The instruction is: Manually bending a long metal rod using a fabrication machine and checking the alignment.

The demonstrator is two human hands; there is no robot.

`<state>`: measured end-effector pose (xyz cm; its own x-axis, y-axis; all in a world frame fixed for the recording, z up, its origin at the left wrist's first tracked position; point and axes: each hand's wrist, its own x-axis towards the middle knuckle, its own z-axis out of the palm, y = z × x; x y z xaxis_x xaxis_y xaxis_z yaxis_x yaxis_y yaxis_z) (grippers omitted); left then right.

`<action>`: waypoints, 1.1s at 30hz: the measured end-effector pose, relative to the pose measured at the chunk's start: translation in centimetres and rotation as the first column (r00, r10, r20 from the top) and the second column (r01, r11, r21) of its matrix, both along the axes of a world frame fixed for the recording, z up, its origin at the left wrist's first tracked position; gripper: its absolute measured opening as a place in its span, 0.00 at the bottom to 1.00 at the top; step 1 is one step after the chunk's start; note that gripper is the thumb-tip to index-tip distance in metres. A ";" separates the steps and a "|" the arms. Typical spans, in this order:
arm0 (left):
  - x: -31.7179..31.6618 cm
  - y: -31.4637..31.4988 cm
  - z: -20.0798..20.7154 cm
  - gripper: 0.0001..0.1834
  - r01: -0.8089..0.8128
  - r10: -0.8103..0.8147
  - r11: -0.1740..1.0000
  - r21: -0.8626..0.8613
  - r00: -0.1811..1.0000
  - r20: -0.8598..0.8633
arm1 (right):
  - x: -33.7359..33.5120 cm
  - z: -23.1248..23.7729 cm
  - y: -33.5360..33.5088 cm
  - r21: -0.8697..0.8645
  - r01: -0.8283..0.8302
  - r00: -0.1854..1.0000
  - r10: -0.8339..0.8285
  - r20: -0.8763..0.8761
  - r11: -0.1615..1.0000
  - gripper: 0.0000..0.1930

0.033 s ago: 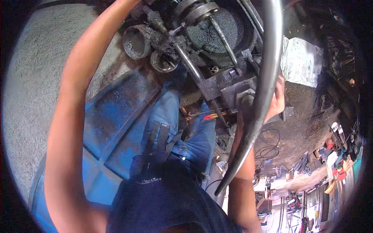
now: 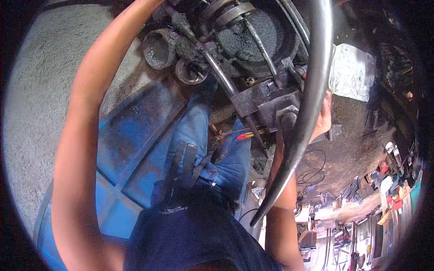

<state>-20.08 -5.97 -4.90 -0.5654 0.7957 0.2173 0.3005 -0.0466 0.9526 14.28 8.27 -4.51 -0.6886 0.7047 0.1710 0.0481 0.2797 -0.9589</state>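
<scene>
A thick, curved steel bar (image 2: 320, 67) sweeps down the right of the view and tapers to a point low in the middle. Behind it, my right hand (image 2: 322, 119) shows curled fingers beside the machine's clamp block; the bar hides what they close on. A large nut on a threaded rod (image 2: 288, 118) sits on the steel block (image 2: 271, 101), left of the bar. From the block, a round steel rod (image 2: 219, 70) runs up to the far left. My left forearm (image 2: 101, 58) reaches up past the top edge, so my left hand is out of view.
A round pan of grey metal chips (image 2: 255, 38) lies beneath the rods, with a dirty metal can (image 2: 159, 49) and a smaller cup (image 2: 190, 71) to its left. Red-handled pliers (image 2: 246, 135) lie near my knee. A blue metal panel (image 2: 140, 131) is at the left, a whitish sheet (image 2: 352, 72) at the right.
The upper part of the curved bar has shifted slightly to the right, and more of the threaded rod and nut shows beside it. Both arms stay nearly where they were.
</scene>
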 end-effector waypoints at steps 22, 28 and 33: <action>0.1 -0.2 0.4 0.36 0.001 -0.001 1.000 -0.006 0.999 -0.043 | -0.1 0.3 0.2 -0.057 -0.034 0.999 0.034 -0.010 0.998 0.24; 0.5 0.1 0.3 0.40 0.024 -0.023 1.000 -0.007 1.000 0.020 | 0.2 0.2 0.3 -0.215 -0.028 0.998 0.013 -0.069 0.976 0.25; 0.9 0.1 0.7 0.41 0.032 -0.031 0.999 -0.009 0.998 0.061 | -0.4 0.8 0.6 -0.132 -0.098 0.994 0.090 -0.069 0.986 0.25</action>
<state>-19.19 -5.90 -4.20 -0.5519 0.8152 0.1755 0.2407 -0.0457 0.9695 13.87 8.85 -3.76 -0.7439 0.6567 0.1235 -0.0335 0.1480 -0.9884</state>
